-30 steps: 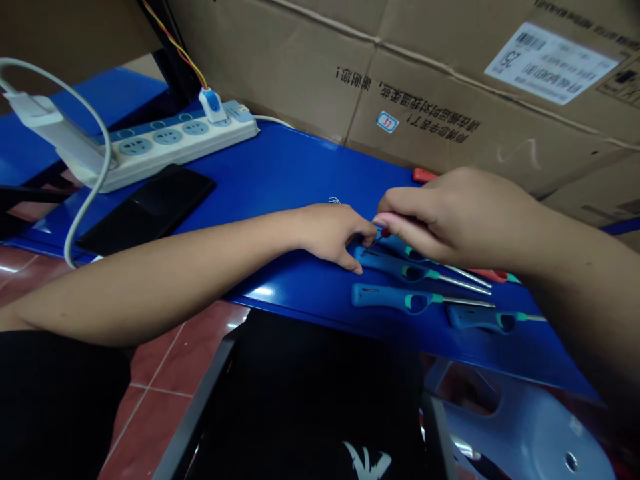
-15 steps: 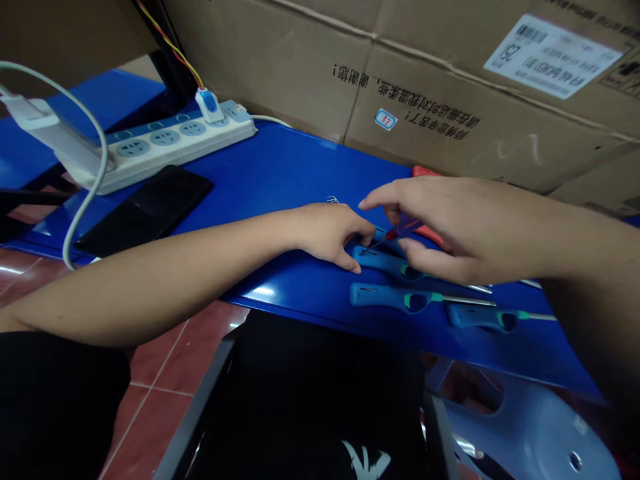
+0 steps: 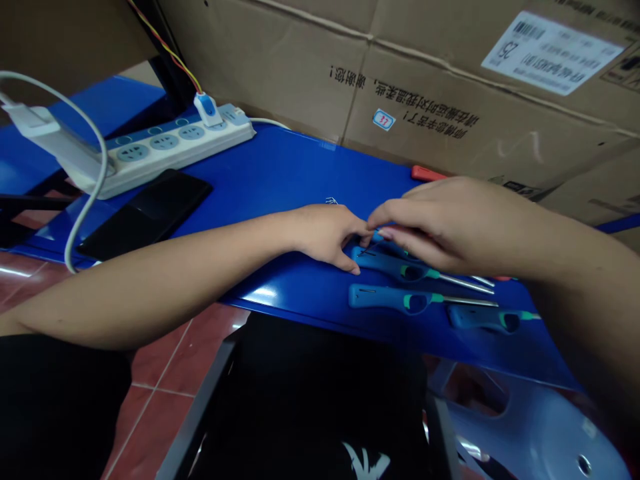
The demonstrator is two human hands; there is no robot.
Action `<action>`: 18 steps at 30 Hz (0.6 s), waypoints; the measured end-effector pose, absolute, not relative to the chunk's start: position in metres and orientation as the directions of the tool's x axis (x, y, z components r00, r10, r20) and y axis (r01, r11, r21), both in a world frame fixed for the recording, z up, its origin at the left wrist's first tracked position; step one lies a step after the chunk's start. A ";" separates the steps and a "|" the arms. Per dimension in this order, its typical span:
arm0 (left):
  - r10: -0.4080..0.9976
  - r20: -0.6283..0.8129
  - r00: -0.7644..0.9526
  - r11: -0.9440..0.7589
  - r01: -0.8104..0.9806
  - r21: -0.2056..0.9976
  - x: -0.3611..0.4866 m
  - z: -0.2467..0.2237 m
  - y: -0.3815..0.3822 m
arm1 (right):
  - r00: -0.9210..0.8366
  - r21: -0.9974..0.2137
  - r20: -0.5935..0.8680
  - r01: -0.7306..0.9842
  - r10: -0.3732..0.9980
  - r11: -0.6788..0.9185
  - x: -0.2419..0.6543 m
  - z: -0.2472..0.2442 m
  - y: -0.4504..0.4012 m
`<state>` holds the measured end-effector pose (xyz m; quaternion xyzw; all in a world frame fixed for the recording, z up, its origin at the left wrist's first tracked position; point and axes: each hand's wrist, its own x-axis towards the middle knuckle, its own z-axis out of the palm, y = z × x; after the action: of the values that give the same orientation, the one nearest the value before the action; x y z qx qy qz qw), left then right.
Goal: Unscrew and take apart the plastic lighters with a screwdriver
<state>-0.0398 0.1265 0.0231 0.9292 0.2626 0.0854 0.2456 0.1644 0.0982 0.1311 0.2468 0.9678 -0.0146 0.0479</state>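
Note:
Blue gas lighters with green collars and metal nozzles lie on the blue table. My left hand (image 3: 330,233) rests at the butt end of one lighter (image 3: 383,262), thumb and index finger apart on either side of it. My right hand (image 3: 450,223) is closed above that lighter, its thumb and index fingertips meeting close to my left index finger. From under it a thin screwdriver shaft (image 3: 369,251) slants to the lighter's end; the handle is hidden by the hand. Another lighter (image 3: 379,236) lies mostly covered beneath my right fingers. Nearer me lies a lighter (image 3: 380,297), with another lighter (image 3: 483,318) to its right.
Small metal pieces, perhaps screws (image 3: 331,201), lie beyond my left hand. A red object (image 3: 425,173) sits against the cardboard box (image 3: 300,73). To the left are a power strip (image 3: 175,150) and a black phone-like slab (image 3: 150,210). A plastic stool (image 3: 545,427) stands below the table.
My right hand has shifted and closed its thumb and index finger toward my left fingertips. The red screwdriver handle that showed before is now hidden. My left hand stays in place.

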 end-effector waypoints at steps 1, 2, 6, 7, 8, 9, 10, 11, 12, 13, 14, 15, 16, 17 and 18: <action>0.527 0.033 0.849 -0.746 0.443 0.498 -0.040 0.023 0.126 | -0.890 -0.032 -0.108 0.449 0.443 0.893 0.164 0.132 0.098; 0.524 0.037 0.851 -0.750 0.441 0.494 -0.040 0.024 0.126 | -0.901 -0.051 -0.110 0.428 0.420 0.903 0.164 0.132 0.097; 0.524 0.029 0.851 -0.749 0.444 0.492 -0.039 0.026 0.124 | -0.846 0.059 -0.063 0.527 0.530 0.848 0.159 0.130 0.092; 0.532 0.022 0.846 -0.742 0.454 0.493 -0.039 0.026 0.124 | -0.827 0.076 -0.051 0.555 0.559 0.828 0.158 0.129 0.091; 0.539 0.016 0.842 -0.737 0.462 0.493 -0.039 0.026 0.124 | -0.823 0.063 -0.048 0.563 0.566 0.824 0.158 0.128 0.091; 0.542 0.012 0.840 -0.735 0.467 0.492 -0.039 0.025 0.125 | -0.832 0.023 -0.054 0.551 0.552 0.834 0.158 0.127 0.091; 0.542 0.011 0.840 -0.735 0.468 0.490 -0.039 0.025 0.125 | -0.852 -0.034 -0.056 0.523 0.521 0.852 0.160 0.128 0.092; 0.538 0.011 0.843 -0.739 0.465 0.487 -0.039 0.025 0.125 | -0.875 -0.093 -0.050 0.484 0.482 0.870 0.164 0.129 0.093; 0.529 0.009 0.848 -0.744 0.459 0.486 -0.040 0.025 0.125 | -0.896 -0.144 -0.037 0.444 0.444 0.884 0.168 0.130 0.094; 0.522 0.002 0.853 -0.746 0.456 0.485 -0.039 0.026 0.125 | -0.912 -0.186 -0.015 0.405 0.410 0.895 0.172 0.133 0.095; 0.517 -0.009 0.856 -0.747 0.456 0.484 -0.039 0.027 0.125 | -0.922 -0.217 0.009 0.376 0.387 0.901 0.177 0.135 0.095; 0.515 -0.018 0.857 -0.746 0.458 0.483 -0.039 0.028 0.125 | -0.919 -0.231 0.033 0.374 0.392 0.898 0.181 0.137 0.094; 0.511 -0.024 0.859 -0.749 0.458 0.479 -0.039 0.028 0.124 | -0.904 -0.229 0.063 0.398 0.422 0.888 0.184 0.138 0.093; 0.507 -0.024 0.862 -0.753 0.456 0.475 -0.038 0.029 0.123 | -0.876 -0.216 0.091 0.447 0.473 0.868 0.186 0.137 0.092; 0.505 -0.020 0.863 -0.756 0.454 0.472 -0.038 0.030 0.123 | -0.837 -0.201 0.125 0.504 0.532 0.840 0.187 0.134 0.090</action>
<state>-0.0380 0.1229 0.0297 0.9354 0.2564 0.0541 0.2373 0.1875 0.0903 0.1339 0.2711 0.9552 -0.0802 -0.0882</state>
